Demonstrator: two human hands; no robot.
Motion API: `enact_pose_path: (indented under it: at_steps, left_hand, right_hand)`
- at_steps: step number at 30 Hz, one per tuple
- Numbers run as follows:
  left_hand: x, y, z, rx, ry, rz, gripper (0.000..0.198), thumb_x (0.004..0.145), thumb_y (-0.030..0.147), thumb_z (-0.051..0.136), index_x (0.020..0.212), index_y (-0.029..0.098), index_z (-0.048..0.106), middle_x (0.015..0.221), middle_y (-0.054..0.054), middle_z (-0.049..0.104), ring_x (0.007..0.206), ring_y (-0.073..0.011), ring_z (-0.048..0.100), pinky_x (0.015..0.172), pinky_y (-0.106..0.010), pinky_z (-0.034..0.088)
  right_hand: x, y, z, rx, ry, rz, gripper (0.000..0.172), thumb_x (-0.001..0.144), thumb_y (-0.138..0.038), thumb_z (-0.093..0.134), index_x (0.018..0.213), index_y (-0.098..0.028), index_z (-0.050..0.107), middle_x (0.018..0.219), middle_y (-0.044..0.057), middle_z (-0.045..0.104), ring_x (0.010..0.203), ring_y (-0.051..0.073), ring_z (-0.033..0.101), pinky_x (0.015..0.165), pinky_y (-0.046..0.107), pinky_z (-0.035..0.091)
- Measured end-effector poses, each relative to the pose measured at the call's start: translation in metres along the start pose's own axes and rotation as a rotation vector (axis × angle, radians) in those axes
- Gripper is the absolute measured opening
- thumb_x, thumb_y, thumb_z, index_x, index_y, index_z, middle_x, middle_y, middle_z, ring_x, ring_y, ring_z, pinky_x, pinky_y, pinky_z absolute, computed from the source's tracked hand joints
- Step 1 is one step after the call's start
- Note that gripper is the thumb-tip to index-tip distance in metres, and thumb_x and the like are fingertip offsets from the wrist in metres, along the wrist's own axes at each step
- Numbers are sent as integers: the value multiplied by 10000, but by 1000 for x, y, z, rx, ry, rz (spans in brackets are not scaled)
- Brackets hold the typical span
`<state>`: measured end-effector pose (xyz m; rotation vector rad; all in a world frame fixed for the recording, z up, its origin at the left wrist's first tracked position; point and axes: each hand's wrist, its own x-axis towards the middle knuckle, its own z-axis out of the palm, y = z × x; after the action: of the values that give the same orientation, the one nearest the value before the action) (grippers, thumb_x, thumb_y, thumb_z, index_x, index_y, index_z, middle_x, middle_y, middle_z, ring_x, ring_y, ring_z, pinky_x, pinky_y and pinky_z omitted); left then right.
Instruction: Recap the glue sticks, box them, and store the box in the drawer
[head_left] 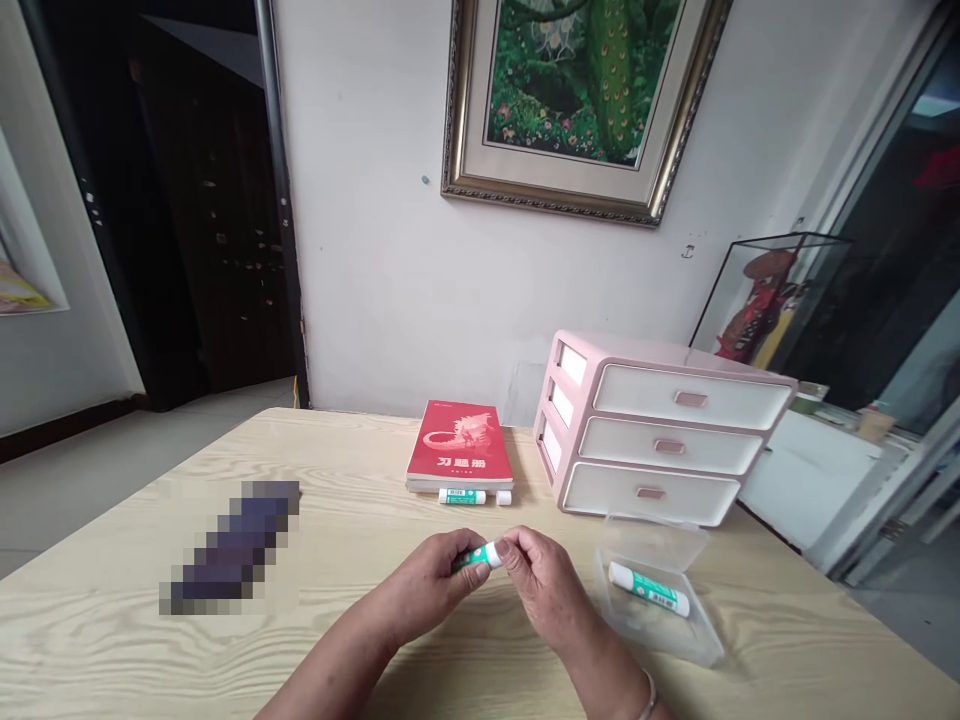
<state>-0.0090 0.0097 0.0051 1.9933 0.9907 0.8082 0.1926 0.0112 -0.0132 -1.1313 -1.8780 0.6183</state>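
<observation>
white-and-green glue stick (480, 557) — pinched between left hand (435, 578), right hand (541, 580)

1 white-and-green glue stick (481, 557), held level, ends gripped by left hand (435, 580) and right hand (541, 582)

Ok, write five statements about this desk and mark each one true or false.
1. The left hand and right hand hold one glue stick between them. True.
2. The clear plastic box is empty. False: a second glue stick lies in it.
3. The red book lies on top of the pink drawer unit. False: it lies flat on the table, left of the unit.
4. A third glue stick lies in front of the book, its cap off and beside it. True.
5. All three drawers of the unit look shut. True.
</observation>
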Motion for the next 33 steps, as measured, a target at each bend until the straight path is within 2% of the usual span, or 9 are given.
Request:
enact_pose_path:
  at_steps: [4, 6, 10, 15, 19, 24, 27, 30, 33]
  left_hand:
    - [0, -3, -3, -91, -27, -51, 397, 931, 530, 471, 953, 160, 614, 782, 8, 556, 669, -125, 454, 605, -233, 358]
    - [0, -3, -4, -133, -47, -64, 400, 932, 534, 467, 949, 160, 608, 778, 11, 551, 653, -119, 452, 594, -230, 352]
    - [1, -5, -2, -33, -16, -19, 323, 933, 462, 494, 929, 164, 618, 833, -6, 600, 728, -142, 500, 648, -239, 372]
    - [0, -8, 4, 137, 46, -29, 227, 924, 379, 513, 990, 191, 622, 914, -28, 667, 797, -179, 570, 682, -251, 386]
    - [-1, -6, 10, 231, 103, -14, 164, 922, 334, 520, 996, 216, 604, 941, -28, 682, 820, -187, 602, 694, -253, 392]
    - [1, -3, 18, 407, 128, 4, 124, 899, 269, 543, 1003, 222, 593, 974, -41, 675, 853, -205, 621, 716, -272, 392]
    - [3, -4, 22, 481, 144, 22, 115, 897, 256, 532, 985, 222, 598, 958, -53, 663, 864, -223, 615, 731, -292, 383]
    - [2, -4, 23, 338, 161, 35, 150, 906, 294, 517, 1020, 231, 591, 936, -43, 652, 828, -208, 597, 712, -284, 376]
    - [2, -4, 20, -81, 152, -52, 197, 892, 369, 529, 1009, 218, 579, 780, 1, 603, 677, -156, 536, 627, -250, 368]
  right_hand:
    - [-5, -4, -4, 172, -67, 25, 378, 1003, -474, 434, 1260, -235, 573, 966, 40, 642, 867, 178, 583, 781, 278, 456]
    - [-5, -3, -4, 242, -83, 4, 386, 978, -462, 502, 1287, -237, 560, 1062, 54, 639, 925, 186, 585, 813, 283, 460]
    - [0, 2, -1, 253, -101, 4, 334, 957, -456, 534, 1130, -187, 628, 870, 30, 639, 755, 162, 562, 696, 263, 455]
    - [3, 4, 5, 99, -29, 65, 370, 944, -515, 515, 900, -172, 646, 704, 1, 600, 628, 141, 519, 604, 249, 400]
    - [3, 5, 11, 2, 28, 149, 476, 947, -587, 435, 730, -187, 574, 550, -28, 489, 541, 137, 450, 542, 259, 325]
    - [9, 14, 19, -151, 100, 221, 546, 943, -617, 375, 582, -213, 444, 519, -19, 423, 533, 148, 375, 549, 292, 260]
    - [12, 16, 23, -77, 77, 333, 579, 915, -658, 391, 543, -217, 438, 496, -22, 380, 518, 150, 357, 543, 295, 258]
    - [11, 12, 24, 137, 93, 375, 591, 896, -696, 395, 542, -223, 405, 482, -36, 347, 487, 137, 348, 518, 280, 279]
    - [8, 6, 23, 301, 105, 377, 620, 917, -716, 312, 553, -223, 405, 433, -47, 326, 429, 128, 341, 478, 268, 282]
